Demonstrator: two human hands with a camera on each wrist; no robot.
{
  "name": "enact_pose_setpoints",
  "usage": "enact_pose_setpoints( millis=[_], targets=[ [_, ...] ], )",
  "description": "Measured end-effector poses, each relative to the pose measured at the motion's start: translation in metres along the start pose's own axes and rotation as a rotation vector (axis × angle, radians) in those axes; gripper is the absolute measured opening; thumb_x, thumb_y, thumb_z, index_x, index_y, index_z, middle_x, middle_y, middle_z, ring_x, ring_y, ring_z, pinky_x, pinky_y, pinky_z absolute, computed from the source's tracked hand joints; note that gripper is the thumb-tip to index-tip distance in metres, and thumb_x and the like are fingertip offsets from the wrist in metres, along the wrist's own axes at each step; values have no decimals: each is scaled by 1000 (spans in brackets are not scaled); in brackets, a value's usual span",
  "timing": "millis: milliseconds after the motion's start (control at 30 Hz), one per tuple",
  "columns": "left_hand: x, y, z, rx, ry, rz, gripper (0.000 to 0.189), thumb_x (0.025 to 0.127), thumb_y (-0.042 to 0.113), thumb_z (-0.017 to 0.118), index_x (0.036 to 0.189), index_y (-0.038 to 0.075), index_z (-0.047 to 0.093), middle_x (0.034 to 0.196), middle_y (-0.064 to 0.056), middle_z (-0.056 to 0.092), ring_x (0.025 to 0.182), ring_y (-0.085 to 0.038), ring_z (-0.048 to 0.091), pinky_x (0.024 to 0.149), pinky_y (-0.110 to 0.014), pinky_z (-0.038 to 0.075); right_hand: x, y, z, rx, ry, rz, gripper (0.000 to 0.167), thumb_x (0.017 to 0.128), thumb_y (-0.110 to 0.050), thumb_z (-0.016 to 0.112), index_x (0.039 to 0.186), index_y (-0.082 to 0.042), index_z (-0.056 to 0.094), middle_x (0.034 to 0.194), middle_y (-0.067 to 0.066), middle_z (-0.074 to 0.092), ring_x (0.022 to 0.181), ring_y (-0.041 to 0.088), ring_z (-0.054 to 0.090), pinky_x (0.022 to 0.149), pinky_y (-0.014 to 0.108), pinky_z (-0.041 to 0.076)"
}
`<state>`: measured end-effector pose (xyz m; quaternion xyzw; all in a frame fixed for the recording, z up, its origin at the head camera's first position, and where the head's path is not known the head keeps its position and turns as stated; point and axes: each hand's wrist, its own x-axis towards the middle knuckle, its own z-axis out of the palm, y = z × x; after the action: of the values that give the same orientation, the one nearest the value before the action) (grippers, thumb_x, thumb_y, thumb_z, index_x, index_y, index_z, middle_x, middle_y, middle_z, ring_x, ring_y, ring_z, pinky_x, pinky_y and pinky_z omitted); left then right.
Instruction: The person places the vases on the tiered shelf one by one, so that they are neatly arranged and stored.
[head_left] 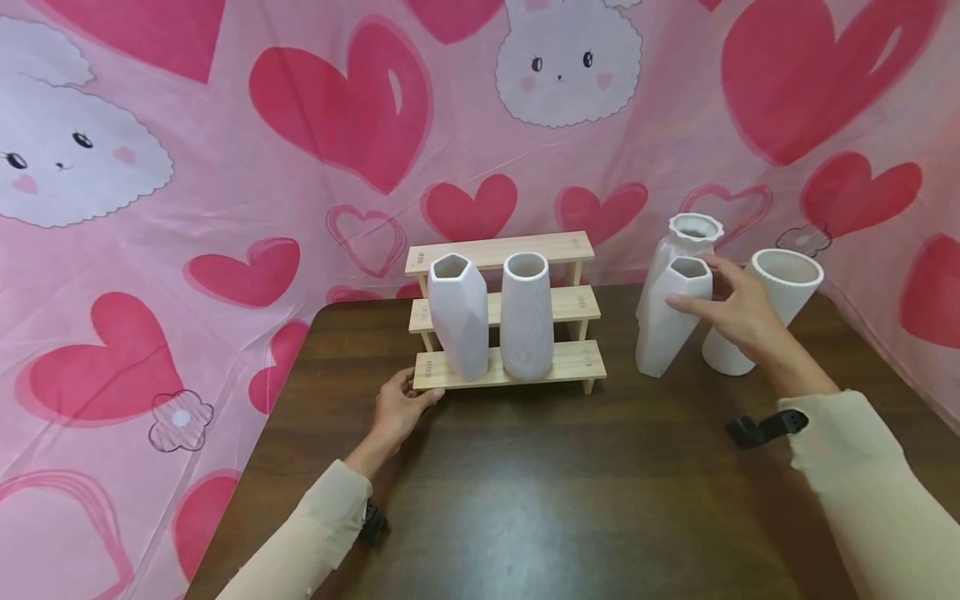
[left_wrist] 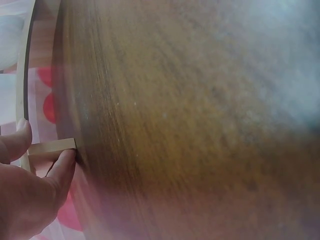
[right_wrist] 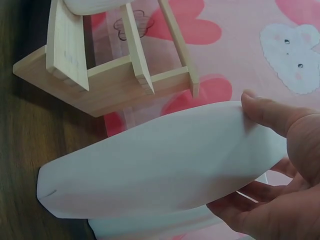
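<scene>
My right hand (head_left: pixel 738 308) grips a white faceted vase (head_left: pixel 658 333) near its rim, thumb on one side and fingers round the other. The vase leans a little; whether its base touches the table, I cannot tell. At the left end of the three-step wooden stand (head_left: pixel 581 364), my left hand (head_left: pixel 397 412) holds the lowest step. In the left wrist view, its thumb lies on the board's edge and a finger touches the stand's leg (left_wrist: pixel 52 147). Another faceted white vase (head_left: pixel 459 321) and a rounded textured white vase (head_left: pixel 527 321) stand upright on that lowest step.
Behind the gripped vase stands a white vase with a scalloped rim (head_left: pixel 696 227), partly hidden. A wide-mouthed white vase (head_left: pixel 787 279) stands right of it, partly behind my right hand. The dark wooden table (head_left: pixel 525 483) backs onto a pink heart-patterned cloth (head_left: pixel 247 192).
</scene>
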<state>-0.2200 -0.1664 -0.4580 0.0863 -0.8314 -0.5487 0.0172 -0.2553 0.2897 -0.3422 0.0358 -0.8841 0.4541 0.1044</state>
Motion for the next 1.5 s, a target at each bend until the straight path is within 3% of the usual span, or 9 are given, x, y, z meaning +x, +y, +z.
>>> enact_pose_setpoints(
  millis=[333, 500, 600, 700, 967, 1233, 1500],
  targets=[
    [0, -2, 0, 0, 1, -8, 59, 82, 13, 78, 132, -1, 51, 117, -19, 64, 102, -28, 62, 76, -30, 53, 0, -8, -5, -43, 30, -44, 67, 80, -27, 81, 138, -9, 53, 99, -14, 58, 84, -3, 52, 67, 7, 43],
    [-1, -2, 1, 0, 0, -6, 58, 82, 12, 78, 132, 0, 52, 117, -19, 64, 103, -28, 62, 77, -31, 53, -2, -23, -12, -51, 83, -41, 73, 76, -29, 83, 139, -11, 52, 90, -24, 58, 80, -5, 54, 66, 7, 43],
    [-1, -2, 1, -1, 0, -7, 59, 82, 12, 78, 133, 0, 52, 118, -19, 64, 104, -28, 62, 78, -31, 53, -3, -35, -17, -43, 92, -32, 75, 76, -31, 83, 140, -11, 50, 96, -18, 61, 81, -4, 53, 66, 6, 43],
    [-1, -3, 1, -1, 0, -8, 59, 82, 12, 78, 133, 0, 51, 119, -19, 64, 104, -28, 61, 78, -31, 53, -3, -47, -21, -23, 93, -25, 75, 77, -32, 83, 141, -13, 49, 105, -11, 63, 83, -2, 55, 66, 7, 45],
    [0, -5, -1, -23, 8, -5, 57, 82, 10, 77, 132, -2, 52, 118, -20, 64, 104, -28, 62, 75, -27, 53, 5, -83, -25, 155, 82, -50, 63, 77, -22, 82, 135, -20, 57, 96, -11, 65, 84, 11, 58, 60, 17, 51],
    [2, -1, -1, -2, 2, 2, 59, 82, 12, 78, 132, -2, 51, 120, -21, 63, 106, -29, 61, 79, -31, 52, 21, -117, -24, 93, 52, -40, 59, 76, -34, 82, 131, -28, 61, 102, -5, 65, 89, 18, 58, 64, 18, 50],
    [1, 1, 0, 17, -2, 7, 59, 82, 12, 78, 133, -1, 51, 120, -20, 63, 104, -27, 61, 79, -31, 52, 37, -150, -14, 242, 12, -102, 54, 73, -24, 86, 123, -22, 67, 102, -3, 67, 91, 16, 58, 72, 18, 47]
  ],
)
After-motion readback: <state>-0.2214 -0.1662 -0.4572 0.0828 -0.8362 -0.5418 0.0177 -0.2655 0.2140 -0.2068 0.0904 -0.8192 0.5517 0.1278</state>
